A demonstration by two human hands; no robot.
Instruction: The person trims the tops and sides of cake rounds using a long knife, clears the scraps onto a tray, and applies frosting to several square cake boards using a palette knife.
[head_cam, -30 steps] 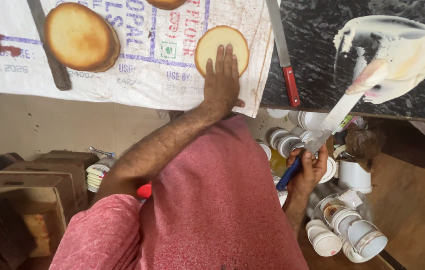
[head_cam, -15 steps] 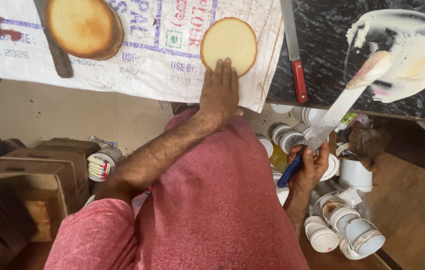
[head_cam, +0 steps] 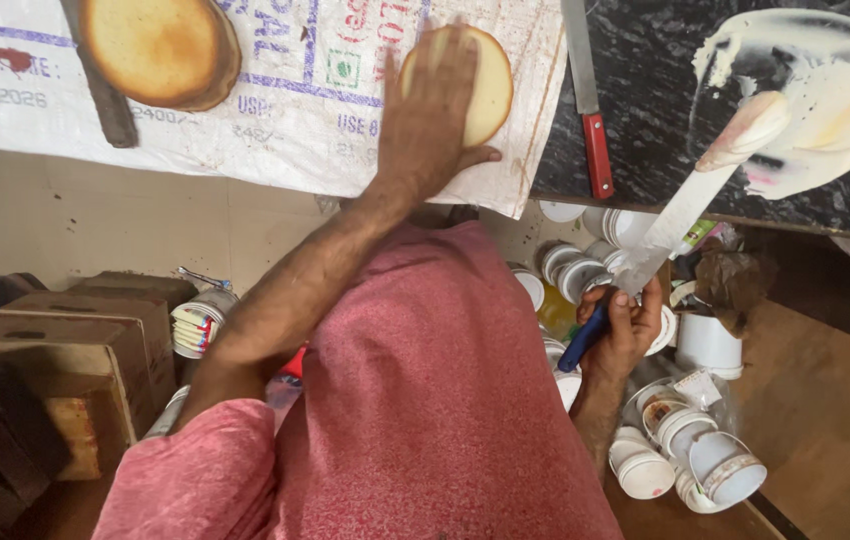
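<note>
My left hand lies flat on a small round sponge cake, covering most of it. The cake rests on a white printed sack sheet spread over the counter. My right hand is lower down, below the counter edge, and grips the blue handle of a long palette knife. The blade points up to the counter, and its tip carries a lump of white cream. That tip is next to a spread pile of white cream on the black marble counter.
A larger sponge cake sits at the sheet's top left beside a dark-handled knife. A red-handled knife lies by the sheet's right edge. Several white tubs crowd the floor on the right, and cardboard boxes stand on the left.
My left hand has slid forward from the cake's near edge onto its top. The palette knife stays pointed at the cream pile.
</note>
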